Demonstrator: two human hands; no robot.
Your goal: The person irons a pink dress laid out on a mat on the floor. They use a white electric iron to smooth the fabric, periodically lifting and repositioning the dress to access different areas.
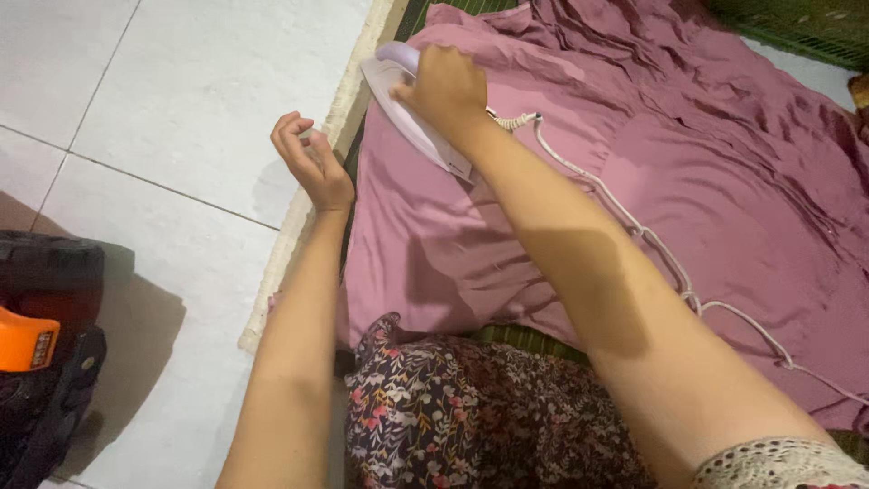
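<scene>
Your right hand (pixel 448 86) is gripping the handle of a pale lilac clothes iron (pixel 412 113), its fingers wrapping fully closed around the handle, up near twelve o'clock in the view. The iron is resting soleplate-down on the mauve fabric (pixel 724 172), close to the cloth's left edge, with its pointed tip aiming toward eleven o'clock. A white power cord (pixel 652 244) is trailing from the iron's rear, running across the fabric toward four o'clock beside your right forearm.

Your left hand (pixel 312 158) is hovering at about ten o'clock, just left of the iron, holding nothing; its fingers are curling loosely inward, half closed, above the frayed cream edge of the mat (pixel 303 213) that is lying under the fabric. The hand is not touching the iron, and whether it is touching the cloth you cannot tell from here.

The fabric is lying wrinkled over the right half of the view, smoother near the iron. A floral-patterned garment (pixel 453 407) is covering your lap at six o'clock. The white tiled floor (pixel 181 91) is filling the left side, and a black and orange object (pixel 36 344) is sitting at eight o'clock.
</scene>
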